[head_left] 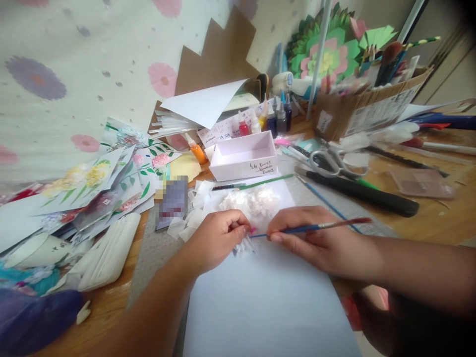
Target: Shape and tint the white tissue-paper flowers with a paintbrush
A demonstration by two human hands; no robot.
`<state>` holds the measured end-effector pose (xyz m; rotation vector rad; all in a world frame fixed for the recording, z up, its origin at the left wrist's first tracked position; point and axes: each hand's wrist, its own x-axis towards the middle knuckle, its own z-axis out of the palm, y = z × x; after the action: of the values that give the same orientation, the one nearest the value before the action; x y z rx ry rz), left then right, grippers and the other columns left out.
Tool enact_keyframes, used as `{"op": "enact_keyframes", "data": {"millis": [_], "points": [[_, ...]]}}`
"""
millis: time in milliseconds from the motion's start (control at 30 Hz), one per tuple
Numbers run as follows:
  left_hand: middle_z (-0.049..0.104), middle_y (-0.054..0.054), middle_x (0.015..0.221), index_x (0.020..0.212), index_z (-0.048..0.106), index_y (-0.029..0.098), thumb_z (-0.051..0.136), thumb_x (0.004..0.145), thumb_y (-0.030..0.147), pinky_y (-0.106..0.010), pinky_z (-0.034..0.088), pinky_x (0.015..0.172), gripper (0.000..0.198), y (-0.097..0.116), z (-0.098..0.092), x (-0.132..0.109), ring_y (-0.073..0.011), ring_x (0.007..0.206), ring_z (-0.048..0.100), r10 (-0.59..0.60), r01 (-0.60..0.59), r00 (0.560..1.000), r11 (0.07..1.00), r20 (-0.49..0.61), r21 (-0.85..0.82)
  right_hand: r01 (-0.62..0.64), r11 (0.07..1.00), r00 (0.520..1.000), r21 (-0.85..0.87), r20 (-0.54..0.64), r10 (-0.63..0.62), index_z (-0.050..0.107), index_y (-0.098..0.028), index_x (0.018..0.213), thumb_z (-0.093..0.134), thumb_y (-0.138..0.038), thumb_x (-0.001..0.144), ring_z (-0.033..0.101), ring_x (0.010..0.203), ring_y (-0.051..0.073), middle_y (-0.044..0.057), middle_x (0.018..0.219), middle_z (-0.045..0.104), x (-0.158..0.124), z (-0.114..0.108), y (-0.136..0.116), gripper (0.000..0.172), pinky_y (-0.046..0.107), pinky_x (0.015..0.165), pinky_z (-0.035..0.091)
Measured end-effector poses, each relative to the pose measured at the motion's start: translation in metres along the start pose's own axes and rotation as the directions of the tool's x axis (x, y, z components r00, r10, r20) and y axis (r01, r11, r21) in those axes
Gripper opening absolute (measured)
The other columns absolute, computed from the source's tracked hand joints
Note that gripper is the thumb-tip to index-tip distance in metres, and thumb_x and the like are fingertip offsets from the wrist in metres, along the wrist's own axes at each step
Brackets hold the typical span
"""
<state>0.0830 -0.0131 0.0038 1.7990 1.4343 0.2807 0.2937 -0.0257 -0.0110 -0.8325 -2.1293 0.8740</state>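
My left hand (219,238) is closed in a pinch on a small white paper flower piece (243,244) with a pink spot at its edge, held over a white sheet (267,297). In my right hand (312,238), fingers closed, is a thin blue-handled paintbrush (316,227); its tip touches the pink spot by my left fingertips. A heap of white paper petals (253,201) lies just beyond both hands.
A white open box (243,156) stands behind the petals, with small dye bottles (260,121) beyond it. Scissors (334,161), a black tool (364,191) and loose brushes lie at right. Painted flower cards (104,183) cover the left. A cardboard box of supplies (372,104) sits back right.
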Motion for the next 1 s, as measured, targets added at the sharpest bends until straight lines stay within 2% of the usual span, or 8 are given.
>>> {"op": "enact_keyframes", "data": {"millis": [233, 333, 433, 500, 533, 667, 867, 1000], "points": [[0.052, 0.002, 0.062, 0.076, 0.061, 0.019, 0.048, 0.083, 0.033, -0.021, 0.034, 0.048, 0.02, -0.002, 0.001, 0.002, -0.0102, 0.055, 0.046, 0.02, -0.02, 1.0, 1.0, 0.015, 0.0, 0.026, 0.996, 0.998, -0.085, 0.065, -0.021, 0.061, -0.016, 0.084, 0.047, -0.02, 0.087, 0.059, 0.073, 0.013, 0.004, 0.079, 0.065, 0.004, 0.005, 0.001, 0.014, 0.024, 0.067, 0.045], [0.053, 0.002, 0.062, 0.075, 0.059, 0.019, 0.047, 0.083, 0.031, -0.022, 0.035, 0.05, 0.019, -0.004, -0.005, 0.002, -0.0106, 0.056, 0.047, 0.045, -0.045, 0.999, 0.998, 0.001, -0.034, 0.026, 0.996, 0.996, -0.084, 0.089, -0.019, 0.061, -0.016, 0.082, 0.048, -0.02, 0.086, 0.059, 0.071, 0.013, 0.004, 0.078, 0.065, 0.005, 0.004, 0.001, 0.014, 0.024, 0.067, 0.046], [0.053, 0.003, 0.062, 0.074, 0.058, 0.019, 0.048, 0.083, 0.032, -0.022, 0.036, 0.054, 0.018, -0.008, -0.018, 0.0, -0.0111, 0.059, 0.048, 0.06, -0.064, 0.986, 0.998, -0.158, -0.021, 0.031, 0.999, 0.999, 0.014, -0.011, -0.031, 0.061, -0.014, 0.084, 0.05, -0.02, 0.086, 0.06, 0.071, 0.013, 0.005, 0.078, 0.066, 0.005, 0.001, 0.0, 0.013, 0.023, 0.066, 0.047], [0.053, 0.004, 0.063, 0.074, 0.058, 0.02, 0.051, 0.082, 0.033, -0.022, 0.036, 0.054, 0.017, -0.011, -0.029, -0.001, -0.0113, 0.06, 0.049, 0.048, -0.04, 0.961, 0.999, -0.274, 0.034, -0.007, 0.998, 0.996, 0.058, -0.084, 0.012, 0.061, -0.014, 0.083, 0.05, -0.022, 0.086, 0.06, 0.072, 0.013, 0.006, 0.078, 0.066, 0.006, 0.001, 0.001, 0.014, 0.023, 0.065, 0.047], [0.053, 0.004, 0.063, 0.075, 0.058, 0.02, 0.052, 0.08, 0.034, -0.021, 0.035, 0.053, 0.016, -0.014, -0.035, -0.002, -0.0114, 0.06, 0.049, 0.031, -0.011, 0.955, 0.997, -0.296, 0.07, -0.036, 0.997, 0.994, 0.071, -0.097, 0.043, 0.061, -0.013, 0.083, 0.05, -0.023, 0.086, 0.06, 0.072, 0.014, 0.006, 0.078, 0.066, 0.006, 0.001, 0.001, 0.015, 0.024, 0.064, 0.047], [0.055, 0.003, 0.067, 0.078, 0.06, 0.023, 0.053, 0.077, 0.035, -0.022, 0.036, 0.051, 0.014, -0.025, -0.047, -0.003, -0.0137, 0.061, 0.05, -0.04, 0.087, 0.982, 0.964, -0.184, 0.252, -0.114, 0.988, 0.992, 0.104, -0.035, 0.118, 0.062, -0.013, 0.082, 0.05, -0.026, 0.086, 0.059, 0.071, 0.015, 0.007, 0.076, 0.065, 0.007, 0.003, 0.003, 0.018, 0.026, 0.063, 0.047], [0.058, 0.0, 0.099, 0.088, 0.06, 0.026, 0.058, 0.067, 0.028, -0.026, 0.041, 0.071, 0.021, -0.039, -0.056, -0.004, -0.0201, 0.09, 0.053, 0.052, -0.009, 0.996, 0.866, -0.072, 0.5, -0.179, 0.966, 0.984, 0.189, 0.044, 0.174, 0.061, -0.013, 0.08, 0.049, -0.029, 0.086, 0.058, 0.067, 0.015, 0.007, 0.074, 0.063, 0.002, 0.001, 0.002, 0.021, 0.024, 0.057, 0.046], [0.056, 0.001, 0.102, 0.091, 0.056, 0.026, 0.056, 0.069, 0.03, -0.028, 0.039, 0.074, 0.022, -0.04, -0.057, -0.004, -0.0206, 0.095, 0.052, 0.056, 0.023, 0.99, 0.833, -0.126, 0.552, -0.189, 0.957, 0.982, 0.219, 0.058, 0.181, 0.061, -0.014, 0.079, 0.049, -0.03, 0.086, 0.055, 0.064, 0.013, 0.004, 0.071, 0.061, 0.002, 0.0, 0.001, 0.022, 0.022, 0.055, 0.044]]}}
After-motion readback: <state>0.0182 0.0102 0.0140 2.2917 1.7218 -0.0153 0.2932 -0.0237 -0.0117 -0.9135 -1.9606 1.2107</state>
